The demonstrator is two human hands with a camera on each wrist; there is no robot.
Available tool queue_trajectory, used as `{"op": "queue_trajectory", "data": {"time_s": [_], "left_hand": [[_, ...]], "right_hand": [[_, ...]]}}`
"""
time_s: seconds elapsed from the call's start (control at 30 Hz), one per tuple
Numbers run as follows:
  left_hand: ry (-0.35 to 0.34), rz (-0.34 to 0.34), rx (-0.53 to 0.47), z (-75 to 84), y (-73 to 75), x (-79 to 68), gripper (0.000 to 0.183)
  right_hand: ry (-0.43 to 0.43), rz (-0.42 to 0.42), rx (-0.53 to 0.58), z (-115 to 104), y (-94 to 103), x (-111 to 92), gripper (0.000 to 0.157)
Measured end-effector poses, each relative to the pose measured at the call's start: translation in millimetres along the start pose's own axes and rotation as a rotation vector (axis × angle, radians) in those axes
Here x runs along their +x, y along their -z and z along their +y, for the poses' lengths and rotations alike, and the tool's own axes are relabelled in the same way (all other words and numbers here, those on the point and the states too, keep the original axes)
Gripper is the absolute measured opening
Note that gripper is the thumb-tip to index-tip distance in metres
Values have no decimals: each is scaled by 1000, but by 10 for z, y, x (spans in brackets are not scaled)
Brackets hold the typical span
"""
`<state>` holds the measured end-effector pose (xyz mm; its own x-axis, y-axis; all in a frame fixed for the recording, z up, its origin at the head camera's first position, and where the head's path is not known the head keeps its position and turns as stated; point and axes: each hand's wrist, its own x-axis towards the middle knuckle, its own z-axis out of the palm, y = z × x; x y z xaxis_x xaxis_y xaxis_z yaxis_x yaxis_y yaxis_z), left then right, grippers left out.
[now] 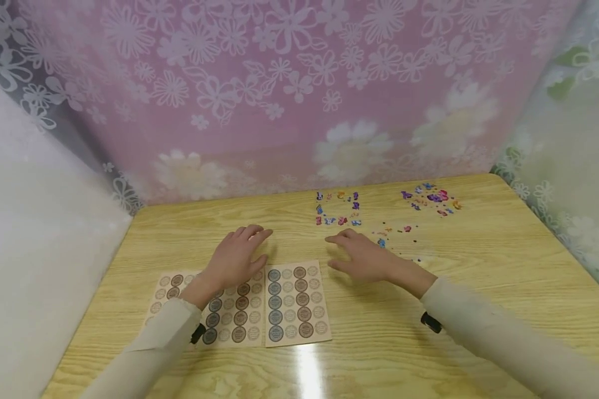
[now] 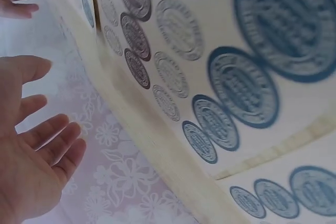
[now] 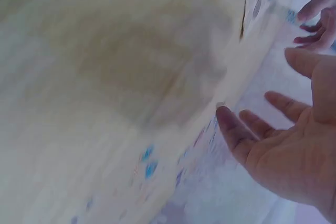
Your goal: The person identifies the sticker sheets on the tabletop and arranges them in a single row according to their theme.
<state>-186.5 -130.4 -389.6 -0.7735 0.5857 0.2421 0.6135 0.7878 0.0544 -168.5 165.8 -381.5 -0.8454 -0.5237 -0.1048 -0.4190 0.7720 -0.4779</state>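
The left hand [image 1: 235,255] and right hand [image 1: 361,257] hold nothing, fingers loosely spread. Sticker sheets [image 1: 240,318] lie on the surface [image 1: 379,349], partly under the left hand; small colourful pieces [image 1: 343,221] lie farther back.

Holding both arms [image 1: 484,324] out in front.
Holding left hand [image 1: 236,257] and right hand [image 1: 363,256] apart, angled inward, with loosely relaxed fingers [image 1: 335,240] and thumbs [image 1: 340,266] spread.

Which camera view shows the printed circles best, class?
The left wrist view: the printed circles look largest there, with rings and lettering visible. The head view shows more of them, but small and partly covered by the left hand. The right wrist view catches only a few, blurred, near its top right.
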Motion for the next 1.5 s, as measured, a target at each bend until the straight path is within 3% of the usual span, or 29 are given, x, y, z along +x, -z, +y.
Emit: {"op": "queue_trajectory", "data": {"time_s": [0.2,0.43,0.73,0.9,1.17,1.33,1.5], "left_hand": [[-11,15,-79,-40,-25,170,51],[-1,-85,-161,-98,-69,397,53],[82,-143,-301,-184,-226,657,55],[142,-154,-407,-230,-320,763,56],[260,-137,-730,-271,-442,930,50],[324,-137,-779,-238,-535,1106,51],[321,-157,-799,-169,-651,1276,53]], "right_hand": [[44,-11,-70,280,231,34,58],[-19,-3,-88,618,425,121,60],[-83,64,64,1028,450,269,59],[-125,122,168,1123,440,323,58],[-168,153,367,1181,433,425,65],[-209,200,392,1182,400,482,59],[-214,219,442,1164,354,605,58]]}}
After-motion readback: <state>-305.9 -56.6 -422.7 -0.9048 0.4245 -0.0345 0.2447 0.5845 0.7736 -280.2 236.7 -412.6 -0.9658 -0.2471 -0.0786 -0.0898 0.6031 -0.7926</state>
